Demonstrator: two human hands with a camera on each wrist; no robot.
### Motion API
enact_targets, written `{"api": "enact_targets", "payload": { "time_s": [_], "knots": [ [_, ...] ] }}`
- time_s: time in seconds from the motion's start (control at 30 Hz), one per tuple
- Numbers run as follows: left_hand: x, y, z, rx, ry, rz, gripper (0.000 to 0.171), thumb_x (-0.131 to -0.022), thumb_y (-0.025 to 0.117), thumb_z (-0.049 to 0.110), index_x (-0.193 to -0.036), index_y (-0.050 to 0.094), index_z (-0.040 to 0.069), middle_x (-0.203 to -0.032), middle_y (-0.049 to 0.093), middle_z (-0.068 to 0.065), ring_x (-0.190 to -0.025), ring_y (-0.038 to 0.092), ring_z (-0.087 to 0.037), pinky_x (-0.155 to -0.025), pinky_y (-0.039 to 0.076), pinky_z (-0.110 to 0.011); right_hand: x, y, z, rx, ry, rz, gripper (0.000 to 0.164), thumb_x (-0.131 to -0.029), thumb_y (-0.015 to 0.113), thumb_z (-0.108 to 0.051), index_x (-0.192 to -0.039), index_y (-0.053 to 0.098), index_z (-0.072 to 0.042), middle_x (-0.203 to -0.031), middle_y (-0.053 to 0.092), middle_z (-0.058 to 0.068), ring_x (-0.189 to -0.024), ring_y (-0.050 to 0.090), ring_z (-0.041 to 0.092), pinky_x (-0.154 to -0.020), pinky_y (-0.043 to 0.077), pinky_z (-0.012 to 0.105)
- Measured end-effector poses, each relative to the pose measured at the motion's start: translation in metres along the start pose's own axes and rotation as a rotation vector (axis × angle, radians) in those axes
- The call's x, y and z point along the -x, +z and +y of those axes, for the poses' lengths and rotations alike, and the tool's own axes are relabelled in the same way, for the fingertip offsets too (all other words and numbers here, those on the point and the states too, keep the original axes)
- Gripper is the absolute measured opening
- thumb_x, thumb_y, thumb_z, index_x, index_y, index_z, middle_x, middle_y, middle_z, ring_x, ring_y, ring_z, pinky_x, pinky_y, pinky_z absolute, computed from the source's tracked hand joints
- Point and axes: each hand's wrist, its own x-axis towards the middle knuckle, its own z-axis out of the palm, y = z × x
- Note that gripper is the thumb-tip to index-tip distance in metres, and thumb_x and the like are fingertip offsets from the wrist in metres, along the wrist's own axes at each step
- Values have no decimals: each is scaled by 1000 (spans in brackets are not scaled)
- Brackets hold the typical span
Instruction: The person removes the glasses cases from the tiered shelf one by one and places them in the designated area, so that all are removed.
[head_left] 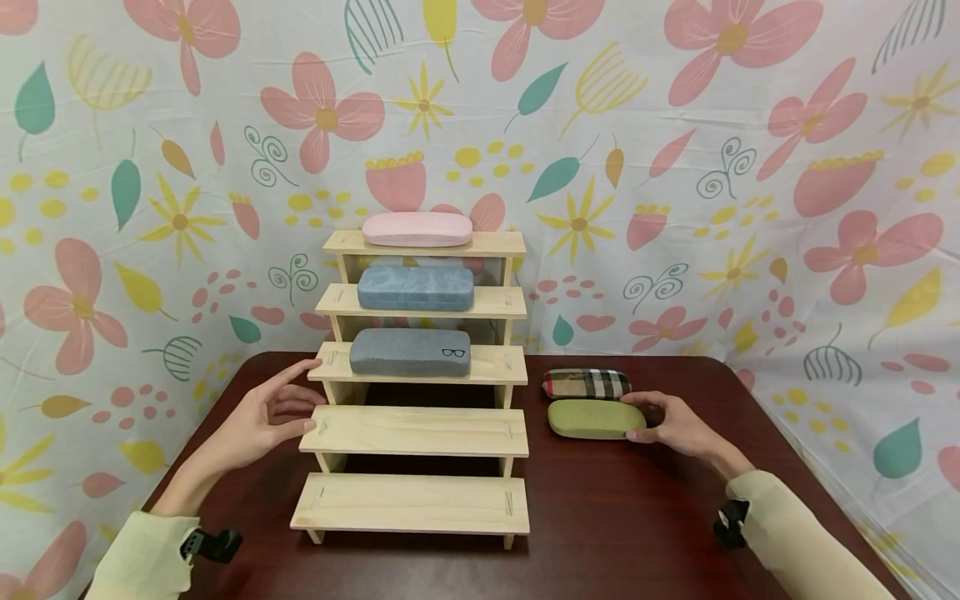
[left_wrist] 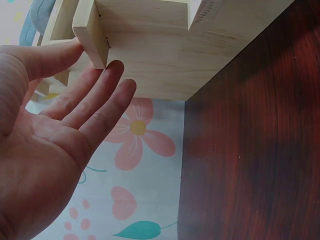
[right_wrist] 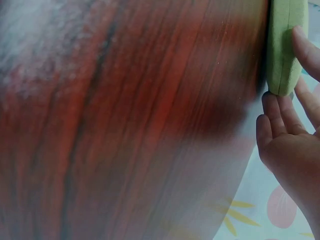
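Observation:
A tiered wooden stand [head_left: 416, 431] rises in steps, with a pink glasses case [head_left: 417, 229] on top, a light blue glasses case [head_left: 416, 288] below it and a grey-blue glasses case [head_left: 410, 352] on the middle step. At the stand's left side, my left hand [head_left: 266, 410] touches the step ends with loosely extended fingers; the left wrist view shows its thumb [left_wrist: 60, 57] against a step end. My right hand [head_left: 678, 425] pinches the right end of a green glasses case [head_left: 595, 419] between thumb and fingers. Right behind that lies a plaid glasses case [head_left: 587, 383].
The two lower steps of the stand are bare wood. Beneath everything is a dark reddish table [head_left: 622, 517]. A flower-patterned cloth [head_left: 480, 108] hangs behind the table and along both sides.

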Motion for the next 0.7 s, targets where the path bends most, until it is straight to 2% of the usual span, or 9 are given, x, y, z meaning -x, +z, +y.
{"api": "enact_targets", "payload": {
  "time_s": [0.3, 0.5, 0.7],
  "knots": [
    [0, 0, 1, -4, -14, -2, 84, -93, 77, -7, -164, 36, 8, -119, 70, -23, -109, 70, -15, -89, 57, -25, 1, 0, 0, 3, 18, 5, 62, -90, 86, -11, -143, 58, 8, -134, 62, 26, -108, 64, 32, -81, 56, 29],
    [0, 0, 1, 5, -17, -4, 84, -93, 77, -7, -164, 36, 7, -119, 69, -26, -108, 70, -15, -88, 58, -28, -1, 0, 1, 4, -4, -1, 62, -90, 85, -9, -142, 57, 10, -134, 62, 27, -108, 64, 35, -81, 56, 29],
    [0, 0, 1, 2, -11, 3, 84, -92, 77, -8, -164, 36, 6, -120, 68, -30, -109, 70, -15, -89, 56, -24, -2, 0, 1, 4, -5, 3, 61, -90, 85, -9, -142, 58, 9, -135, 61, 27, -110, 64, 36, -81, 56, 29]
  ]
}}
